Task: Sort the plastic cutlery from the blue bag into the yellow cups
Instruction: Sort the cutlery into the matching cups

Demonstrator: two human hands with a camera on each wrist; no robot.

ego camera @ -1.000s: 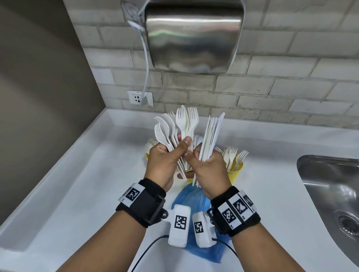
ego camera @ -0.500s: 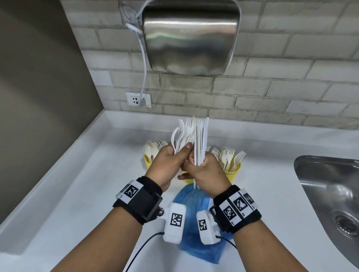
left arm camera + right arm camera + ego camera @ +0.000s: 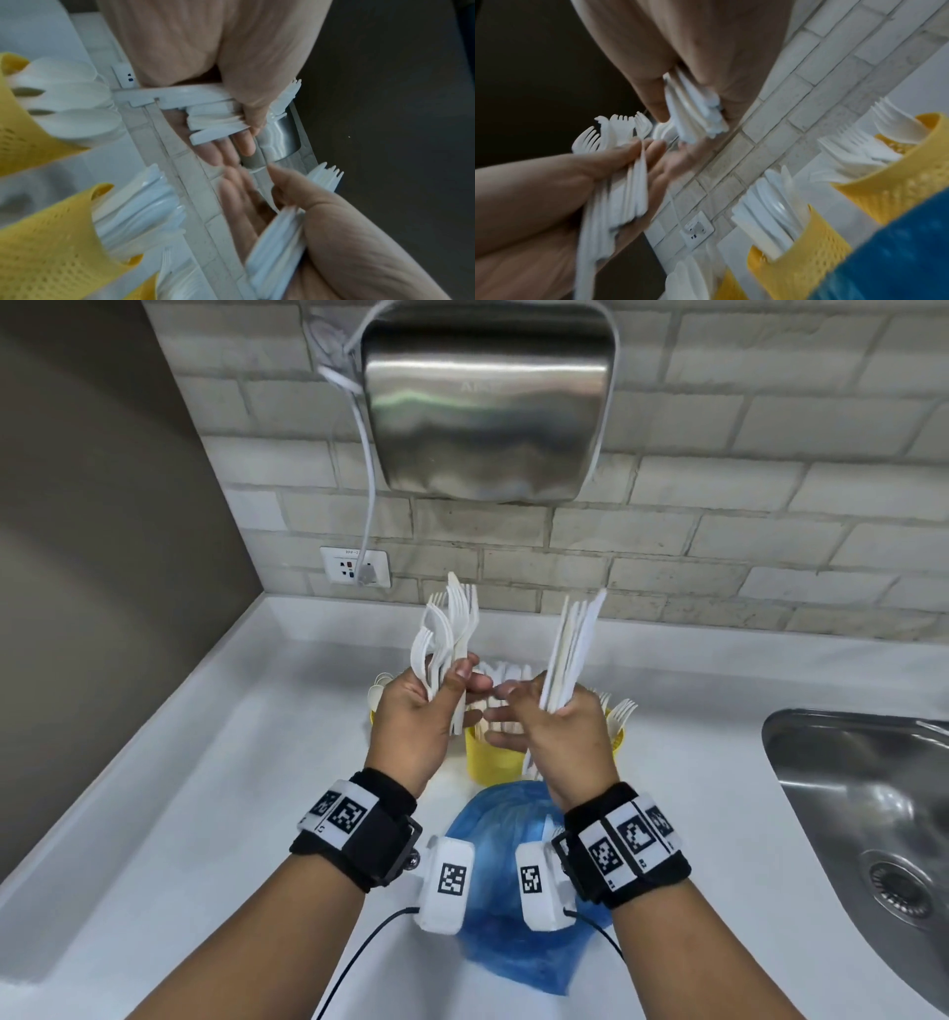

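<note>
The white plastic cutlery is divided in two bundles, both held up above the counter. The left hand (image 3: 418,711) clamps a bundle of forks (image 3: 447,639) between the thumb and the curled fingers; the tines point up toward the wall. The right hand (image 3: 557,726) holds a bundle of knives (image 3: 572,649) between the thumb and the side of the palm, blades up and a little tilted to the right, while its fingers (image 3: 506,711) stretch out loosely toward the left hand. The two hands are near each other, with a small gap between the bundles.

Under and behind the hands stand three yellow cups on the counter. The middle cup (image 3: 490,757) holds knives, the left cup (image 3: 18,130) holds spoons, and the right cup (image 3: 616,742) holds forks. The blue bag (image 3: 513,937) lies on the counter just in front of the middle cup, between the two wrists in the head view; what is inside it I cannot tell.

The white counter (image 3: 205,814) meets a brick-tiled wall. On this wall hangs a steel hand dryer (image 3: 488,397), and its cable goes down to a socket (image 3: 355,566). A steel sink (image 3: 862,814) is set in the counter at the right.
</note>
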